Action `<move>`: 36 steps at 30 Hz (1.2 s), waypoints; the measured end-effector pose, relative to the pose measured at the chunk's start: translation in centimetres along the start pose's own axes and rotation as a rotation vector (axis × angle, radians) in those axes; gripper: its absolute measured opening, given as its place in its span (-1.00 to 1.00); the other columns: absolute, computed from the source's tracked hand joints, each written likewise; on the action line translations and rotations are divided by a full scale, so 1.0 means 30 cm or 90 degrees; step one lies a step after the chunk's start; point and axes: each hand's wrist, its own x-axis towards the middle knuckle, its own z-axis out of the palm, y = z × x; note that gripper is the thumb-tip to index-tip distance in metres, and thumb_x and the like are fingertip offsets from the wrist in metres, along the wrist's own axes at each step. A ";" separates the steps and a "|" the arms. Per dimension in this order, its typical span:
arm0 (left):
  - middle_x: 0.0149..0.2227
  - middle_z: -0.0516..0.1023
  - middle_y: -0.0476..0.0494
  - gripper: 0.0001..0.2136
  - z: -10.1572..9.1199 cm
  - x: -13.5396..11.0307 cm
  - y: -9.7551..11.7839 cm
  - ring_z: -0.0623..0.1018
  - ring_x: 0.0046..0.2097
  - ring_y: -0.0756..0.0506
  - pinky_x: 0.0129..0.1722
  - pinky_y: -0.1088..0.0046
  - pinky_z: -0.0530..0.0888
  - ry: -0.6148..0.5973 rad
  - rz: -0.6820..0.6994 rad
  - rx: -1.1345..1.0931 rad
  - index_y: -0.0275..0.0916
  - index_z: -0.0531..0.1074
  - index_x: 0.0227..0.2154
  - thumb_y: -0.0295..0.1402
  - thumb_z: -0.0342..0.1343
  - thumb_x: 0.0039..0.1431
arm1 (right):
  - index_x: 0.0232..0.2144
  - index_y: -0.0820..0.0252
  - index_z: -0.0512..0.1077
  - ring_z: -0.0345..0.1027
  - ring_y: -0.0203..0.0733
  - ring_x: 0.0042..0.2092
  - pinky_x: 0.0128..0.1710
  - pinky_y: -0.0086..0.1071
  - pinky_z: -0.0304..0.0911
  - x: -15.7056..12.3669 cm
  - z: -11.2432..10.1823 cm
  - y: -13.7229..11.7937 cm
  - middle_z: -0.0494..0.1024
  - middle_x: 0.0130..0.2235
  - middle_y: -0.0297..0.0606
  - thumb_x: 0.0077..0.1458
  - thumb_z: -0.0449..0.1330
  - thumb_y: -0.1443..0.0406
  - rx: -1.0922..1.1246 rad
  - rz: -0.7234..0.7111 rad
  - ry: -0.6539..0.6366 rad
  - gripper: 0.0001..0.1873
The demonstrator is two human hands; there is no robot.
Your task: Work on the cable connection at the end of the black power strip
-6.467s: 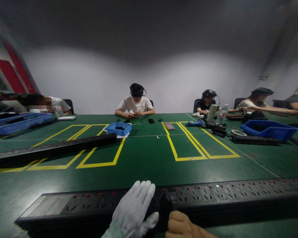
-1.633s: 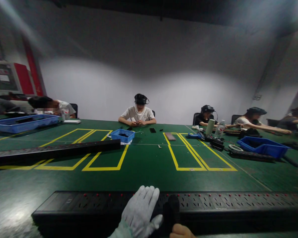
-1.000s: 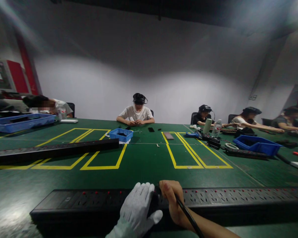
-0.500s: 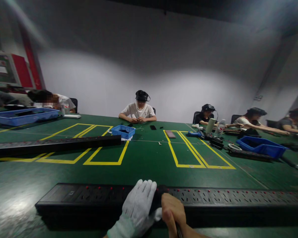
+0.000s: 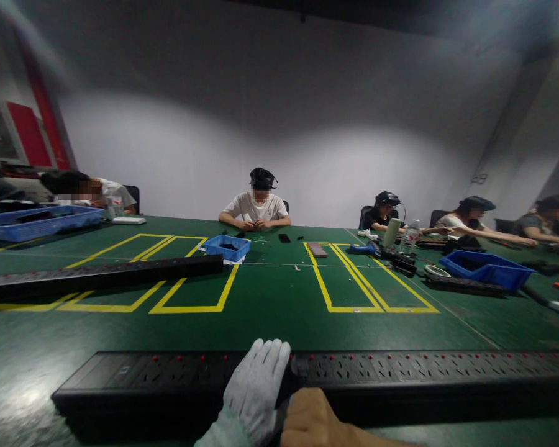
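A long black power strip [image 5: 168,372], with rows of sockets and small red dots, lies across the table in front of me. My left hand [image 5: 257,385], in a white-grey glove, rests on it with fingers stretched out side by side. Just to its right is my bare right hand [image 5: 310,416], closed in a fist low at the strip's front edge. Its fingertips are turned away, so whatever it holds is hidden. A dark, blurred shape [image 5: 300,367] shows on the strip above that fist; its kind is unclear.
Another black power strip [image 5: 186,267] lies at the left. A small blue bin [image 5: 227,247] stands beyond it, a larger blue tray [image 5: 41,223] further left. Blue bin [image 5: 487,270], bottle [image 5: 409,236] and tools are at right. A person [image 5: 259,208] sits opposite; others work at the sides.
My right fist has come down and slightly left, off the strip's top face toward me. My left hand stays on the strip. The whole view has shifted a little.
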 end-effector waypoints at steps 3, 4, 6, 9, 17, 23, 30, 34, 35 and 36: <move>0.04 0.43 -0.24 -0.57 0.016 -0.013 -0.001 0.38 0.08 -0.17 0.08 0.25 0.31 -0.012 -0.002 0.001 -0.37 0.26 0.10 -0.33 -0.22 0.23 | -0.67 0.15 -0.03 -0.15 -0.44 -0.66 -0.63 -0.47 -0.15 0.058 -0.060 -0.017 -0.01 -0.67 -0.51 0.29 -0.18 0.21 0.126 0.180 -0.115 -0.53; 0.05 0.42 -0.24 -0.57 0.018 -0.017 -0.001 0.37 0.09 -0.17 0.09 0.24 0.30 -0.019 -0.004 -0.001 -0.37 0.26 0.10 -0.35 -0.21 0.22 | -0.67 0.15 -0.04 -0.15 -0.45 -0.66 -0.62 -0.47 -0.14 0.062 -0.059 -0.016 -0.01 -0.67 -0.51 0.29 -0.18 0.22 0.140 0.201 -0.117 -0.54; 0.06 0.40 -0.25 -0.56 0.017 -0.018 -0.001 0.35 0.12 -0.18 0.10 0.23 0.30 -0.028 -0.008 -0.004 -0.38 0.25 0.10 -0.34 -0.19 0.20 | -0.66 0.15 -0.06 -0.13 -0.44 -0.64 -0.62 -0.46 -0.16 0.038 -0.017 -0.004 -0.02 -0.66 -0.49 0.29 -0.18 0.21 0.115 0.161 -0.039 -0.54; 0.06 0.41 -0.27 -0.51 0.004 -0.005 -0.003 0.36 0.10 -0.21 0.08 0.22 0.32 -0.036 0.007 -0.001 -0.39 0.25 0.11 -0.21 -0.13 0.19 | -0.71 0.16 -0.15 -0.28 -0.40 -0.68 -0.68 -0.40 -0.30 -0.042 0.096 0.029 -0.13 -0.72 -0.49 0.34 -0.28 0.16 0.025 -0.009 0.165 -0.45; 0.04 0.42 -0.29 -0.50 0.030 -0.012 -0.008 0.40 0.07 -0.20 0.07 0.21 0.33 -0.050 0.030 0.008 -0.41 0.25 0.10 -0.18 -0.16 0.21 | -0.73 0.13 0.05 -0.09 -0.38 -0.67 -0.63 -0.43 -0.11 -0.093 0.087 0.059 0.00 -0.72 -0.46 0.33 -0.30 0.10 0.058 0.057 0.071 -0.39; 0.05 0.42 -0.29 -0.51 0.026 -0.011 -0.009 0.40 0.08 -0.21 0.05 0.21 0.36 -0.044 0.033 0.012 -0.42 0.25 0.10 -0.21 -0.11 0.19 | -0.76 0.11 0.07 -0.12 -0.37 -0.69 -0.64 -0.41 -0.12 -0.066 0.105 0.058 -0.02 -0.75 -0.45 0.32 -0.29 0.05 0.074 0.099 0.061 -0.36; 0.08 0.40 -0.25 -0.54 0.028 -0.016 -0.008 0.36 0.12 -0.18 0.09 0.23 0.33 -0.048 0.020 -0.005 -0.38 0.22 0.13 -0.29 -0.16 0.20 | -0.74 0.12 0.11 -0.05 -0.39 -0.68 -0.63 -0.43 -0.09 -0.078 0.071 0.047 0.02 -0.72 -0.47 0.32 -0.24 0.08 0.080 0.106 0.040 -0.39; 0.07 0.40 -0.26 -0.51 0.025 -0.015 -0.009 0.37 0.11 -0.19 0.09 0.22 0.33 -0.053 0.028 -0.003 -0.39 0.23 0.12 -0.20 -0.12 0.20 | -0.76 0.12 0.06 -0.10 -0.39 -0.67 -0.63 -0.42 -0.14 -0.092 0.097 0.052 0.02 -0.72 -0.47 0.33 -0.22 0.10 0.047 0.034 0.071 -0.39; 0.07 0.40 -0.27 -0.48 0.023 -0.013 -0.008 0.37 0.10 -0.20 0.09 0.21 0.33 -0.058 0.032 -0.003 -0.40 0.24 0.12 -0.15 -0.09 0.19 | -0.76 0.13 0.04 -0.13 -0.39 -0.68 -0.64 -0.42 -0.16 -0.097 0.111 0.055 0.01 -0.72 -0.48 0.34 -0.24 0.11 0.045 0.009 0.078 -0.38; 0.07 0.40 -0.28 -0.45 0.021 -0.011 -0.008 0.37 0.10 -0.21 0.09 0.21 0.33 -0.064 0.035 -0.001 -0.40 0.25 0.12 -0.10 -0.07 0.17 | -0.77 0.14 0.03 -0.15 -0.39 -0.68 -0.64 -0.42 -0.18 -0.103 0.124 0.058 0.00 -0.73 -0.48 0.35 -0.25 0.14 0.039 -0.010 0.083 -0.38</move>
